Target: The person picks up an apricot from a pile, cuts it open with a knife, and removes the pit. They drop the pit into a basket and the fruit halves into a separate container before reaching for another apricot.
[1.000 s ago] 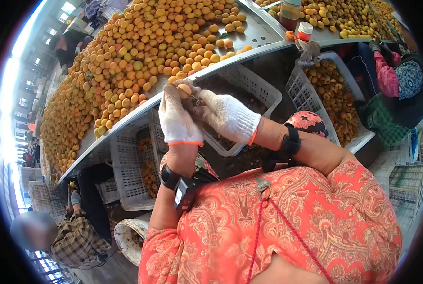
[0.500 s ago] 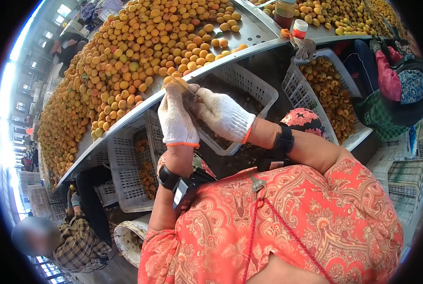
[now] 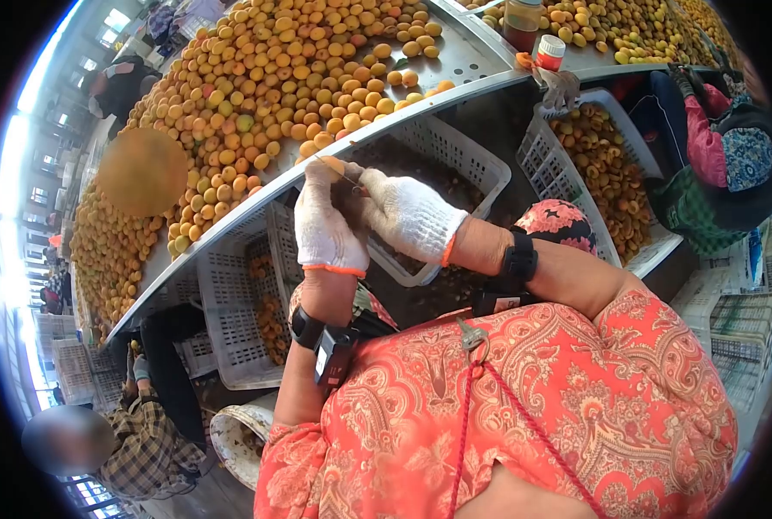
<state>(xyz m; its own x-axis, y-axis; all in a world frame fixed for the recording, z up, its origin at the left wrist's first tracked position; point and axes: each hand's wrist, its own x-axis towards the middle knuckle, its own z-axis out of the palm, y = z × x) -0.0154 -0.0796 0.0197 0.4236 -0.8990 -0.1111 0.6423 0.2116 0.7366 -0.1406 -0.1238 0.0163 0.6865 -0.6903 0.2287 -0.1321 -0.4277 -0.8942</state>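
Both hands wear white knit gloves and meet at the metal table's edge (image 3: 269, 183). My left hand (image 3: 327, 221) is closed round an apricot (image 3: 330, 164), whose orange skin shows at the fingertips. Close against it on the right, my right hand (image 3: 408, 206) is closed, with the fingers bent toward the fruit. A thin pale thing shows between the hands, too small to name. A heap of apricots (image 3: 256, 95) lies on the table just beyond. Beneath the hands is a white crate (image 3: 477, 156) with dark bits inside.
White crates holding opened apricots stand at the right (image 3: 537, 160) and left (image 3: 230, 329). A jar (image 3: 521, 22) and a red bottle (image 3: 550, 54) are on the table. A bucket (image 3: 230, 432) stands lower left. Co-workers sit at the left (image 3: 148, 441) and right (image 3: 714, 182).
Both gloved hands have shifted slightly to the right and stay together at the fruit. The fingers around the fruit have changed their pose a little.
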